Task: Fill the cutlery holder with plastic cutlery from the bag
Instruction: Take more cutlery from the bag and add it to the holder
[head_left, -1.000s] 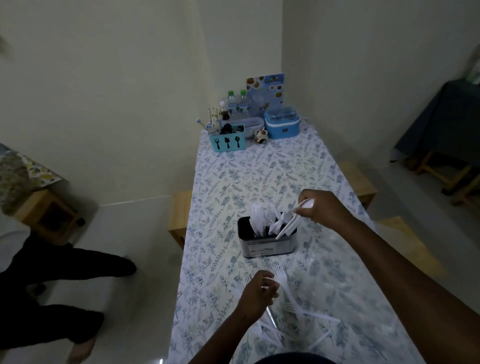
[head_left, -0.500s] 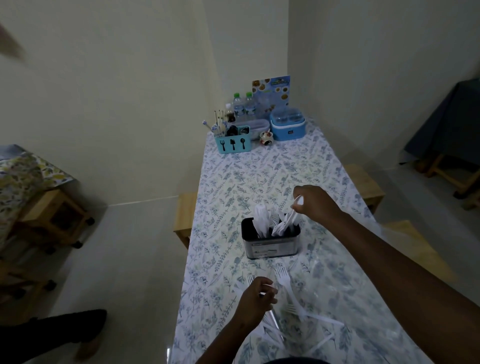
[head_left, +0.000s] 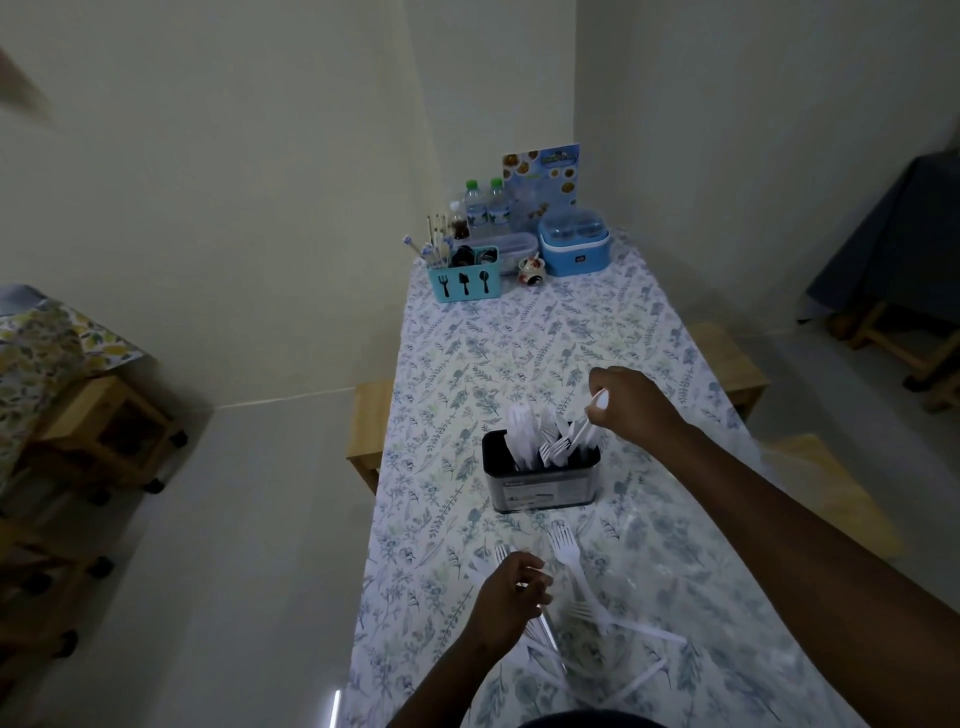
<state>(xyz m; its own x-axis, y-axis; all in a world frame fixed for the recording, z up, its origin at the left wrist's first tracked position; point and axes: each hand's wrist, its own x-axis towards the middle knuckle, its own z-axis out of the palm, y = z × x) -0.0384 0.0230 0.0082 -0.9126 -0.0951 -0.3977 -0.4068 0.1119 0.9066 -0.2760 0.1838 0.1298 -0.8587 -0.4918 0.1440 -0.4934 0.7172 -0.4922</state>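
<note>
**Cutlery holder**: dark, oblong, being stood midway along the bench, nearer its left edge. White forks and spoons are being carried upright in it. Space appears to be remaining at its left end.

**Right hand**: being held just above the holder's right end. Its grip is being clamped on a white plastic piece, whose lower end is being lost among the pieces already inside. Fork or spoon cannot be told.

**Left hand**: being held over the near end of the bench. Its grip is being closed on a fork, with tines showing past the knuckles.

**Loose forks**: lying scattered at the near end, just beside the left hand, on or inside a clear bag whose outline is hard to trace.

**Far end:** a blue caddy, water bottles, a blue lidded box and a menu card are being stored by the wall.

**Step in hand, as judged:** one piece is being deposited and the holder is only partly filled.

**Next move, as judged:** the right grip is to be loosened once the piece is seated. The left hand's fork is then to be brought handle-down to the holder, with care that tangled tines are not dragged out.
</note>
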